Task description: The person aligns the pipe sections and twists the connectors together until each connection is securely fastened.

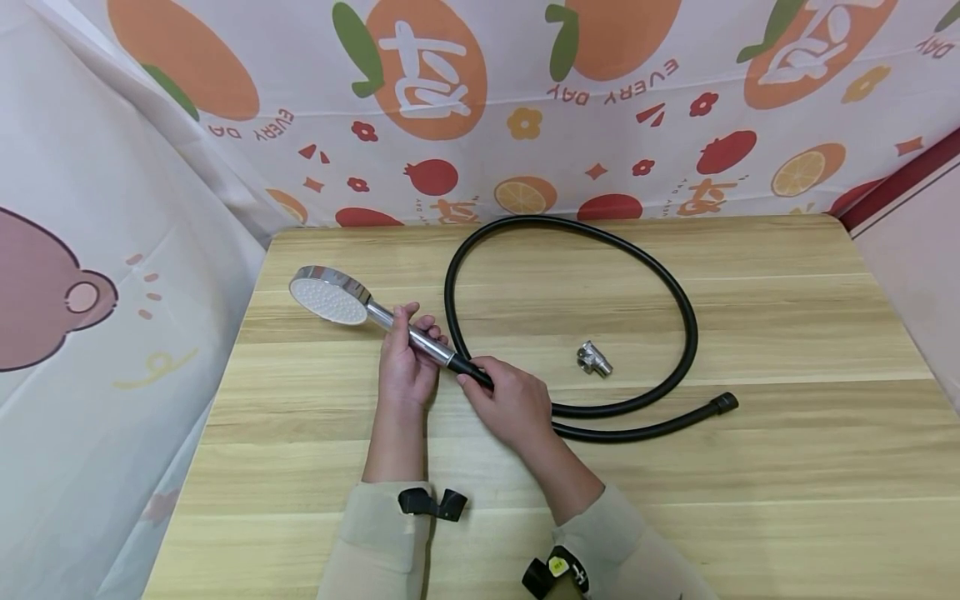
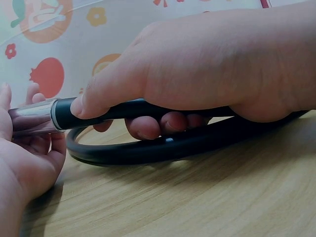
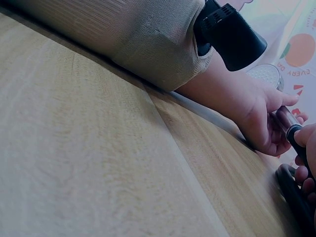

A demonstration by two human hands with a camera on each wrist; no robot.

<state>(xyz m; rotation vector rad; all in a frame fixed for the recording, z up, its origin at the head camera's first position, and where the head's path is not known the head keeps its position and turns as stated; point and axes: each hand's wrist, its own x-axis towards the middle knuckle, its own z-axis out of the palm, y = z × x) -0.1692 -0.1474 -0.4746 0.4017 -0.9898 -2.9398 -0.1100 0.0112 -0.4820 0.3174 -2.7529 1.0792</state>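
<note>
A chrome hand shower head [image 1: 330,297] with a white spray face tilts up to the left in the head view. My left hand [image 1: 408,358] holds its chrome handle [image 1: 431,345], thumb along one side and fingers around the other. At the handle's lower end, the black end fitting of a hose [image 1: 471,370] meets the chrome. My right hand [image 1: 516,400] grips that black end, thumb on top and fingers curled beneath, as the left wrist view shows. From there the black hose [image 1: 693,325] loops over the table to a loose end [image 1: 724,403] at the right.
A small chrome angle valve [image 1: 594,358] lies inside the hose loop on the wooden table [image 1: 810,467]. Behind the table's back edge hangs a fruit-print curtain [image 1: 525,125], and a pale cloth [image 1: 150,417] hangs at the left.
</note>
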